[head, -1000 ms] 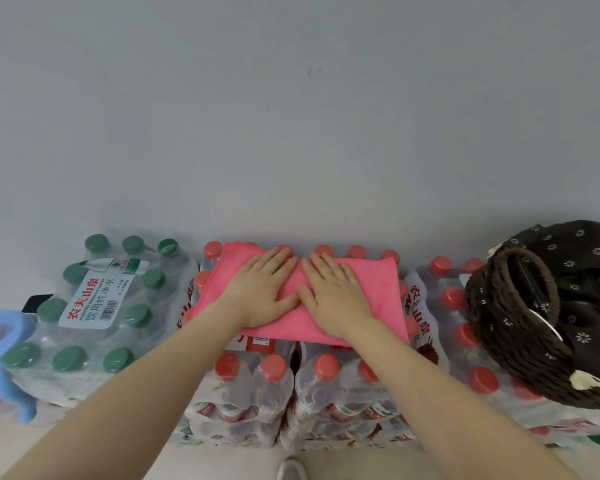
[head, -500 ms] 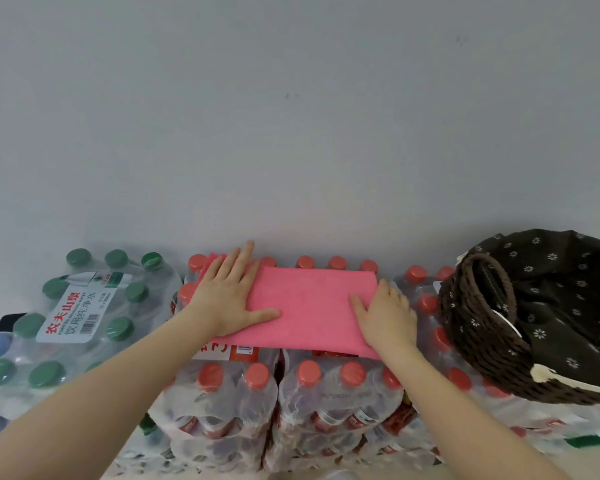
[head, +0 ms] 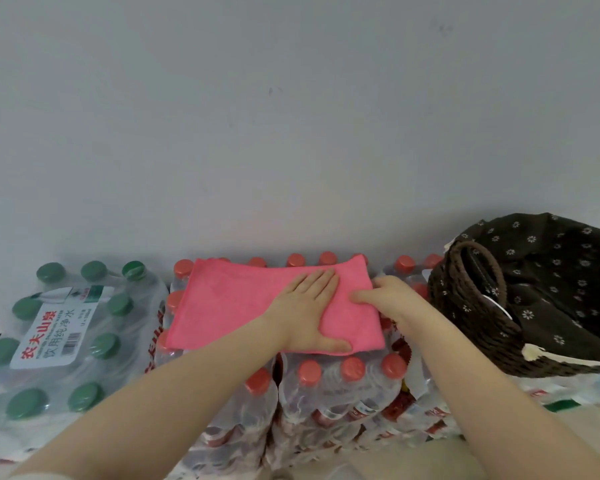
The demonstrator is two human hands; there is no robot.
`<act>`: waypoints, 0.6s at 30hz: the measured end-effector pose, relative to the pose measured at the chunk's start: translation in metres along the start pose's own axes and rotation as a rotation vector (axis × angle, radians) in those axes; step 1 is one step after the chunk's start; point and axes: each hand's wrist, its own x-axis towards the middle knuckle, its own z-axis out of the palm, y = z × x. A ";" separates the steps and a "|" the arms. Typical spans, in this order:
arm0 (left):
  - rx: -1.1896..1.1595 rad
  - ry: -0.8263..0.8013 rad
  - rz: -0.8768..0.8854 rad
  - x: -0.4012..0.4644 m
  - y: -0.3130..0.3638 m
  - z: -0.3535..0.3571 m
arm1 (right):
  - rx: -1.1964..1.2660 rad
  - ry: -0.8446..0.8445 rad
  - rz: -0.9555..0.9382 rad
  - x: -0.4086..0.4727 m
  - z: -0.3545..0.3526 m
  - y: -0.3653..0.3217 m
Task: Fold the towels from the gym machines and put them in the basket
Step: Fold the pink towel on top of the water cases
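The pink towel (head: 243,303) lies flat on the red-capped bottles (head: 329,382), its long side going left to right. My left hand (head: 309,306) presses open on it; my right hand (head: 385,296) pinches its right edge, nearer the basket (head: 471,306) beside it

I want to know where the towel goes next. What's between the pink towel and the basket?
In the head view, the right hand grips the pink towel at its right edge; behind it, red-capped bottles fill the gap before the basket.
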 end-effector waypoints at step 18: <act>-0.384 0.181 -0.550 -0.094 -0.125 -0.018 | -0.743 0.209 -0.283 -0.018 0.148 -0.056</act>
